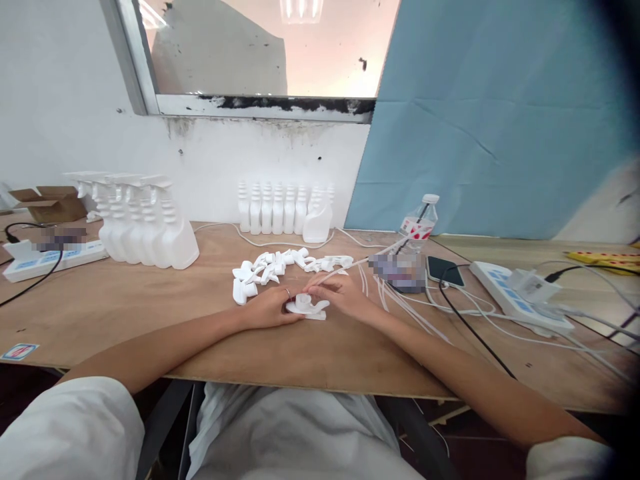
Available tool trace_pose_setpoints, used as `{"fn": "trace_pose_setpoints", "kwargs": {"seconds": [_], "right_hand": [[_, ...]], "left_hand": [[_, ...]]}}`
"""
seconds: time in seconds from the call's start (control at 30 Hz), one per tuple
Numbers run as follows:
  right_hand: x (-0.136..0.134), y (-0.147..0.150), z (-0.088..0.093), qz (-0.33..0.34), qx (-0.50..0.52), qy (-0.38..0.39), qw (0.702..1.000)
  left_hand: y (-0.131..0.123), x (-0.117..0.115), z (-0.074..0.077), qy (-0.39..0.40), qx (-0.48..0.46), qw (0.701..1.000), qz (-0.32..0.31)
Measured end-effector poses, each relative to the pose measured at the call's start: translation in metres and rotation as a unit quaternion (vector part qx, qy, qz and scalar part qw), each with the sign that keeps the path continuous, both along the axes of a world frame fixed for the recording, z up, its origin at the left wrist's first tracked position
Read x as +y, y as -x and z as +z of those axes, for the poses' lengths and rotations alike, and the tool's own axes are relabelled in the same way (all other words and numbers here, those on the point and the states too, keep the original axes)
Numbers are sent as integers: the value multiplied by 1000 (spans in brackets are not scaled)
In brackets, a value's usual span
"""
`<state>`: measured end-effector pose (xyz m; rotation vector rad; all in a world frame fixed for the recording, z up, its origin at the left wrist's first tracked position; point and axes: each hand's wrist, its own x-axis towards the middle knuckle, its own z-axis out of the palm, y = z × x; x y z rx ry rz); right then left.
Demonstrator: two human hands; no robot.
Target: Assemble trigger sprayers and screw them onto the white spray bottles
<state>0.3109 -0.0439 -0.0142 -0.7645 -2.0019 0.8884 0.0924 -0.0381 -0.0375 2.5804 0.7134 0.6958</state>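
Note:
A white spray trigger head (pixel 307 307) lies on the wooden table (pixel 150 313) between my hands. My left hand (pixel 270 307) rests on the table with its fingers closed against the head's left side; a ring shows on one finger. My right hand (pixel 343 293) pinches a thin white dip tube (pixel 350 265) that slants up to the right, its lower end near the trigger head. A pile of several more white trigger heads (pixel 280 267) lies just beyond my hands.
Assembled white spray bottles (pixel 145 223) stand at the left, uncapped white bottles (pixel 285 208) in a row against the wall. Loose dip tubes (pixel 400 297), a phone (pixel 445 270), a water bottle (pixel 419 223), power strips (pixel 520 300) and cables crowd the right.

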Motion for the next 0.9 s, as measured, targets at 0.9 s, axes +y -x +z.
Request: {"fn": "trace_pose_setpoints", "kwargs": {"seconds": [0.9], "right_hand": [[0,22,-5,-41,-110,-73,990]], "left_hand": [[-1,3,-3,56,-14,998,9]]}}
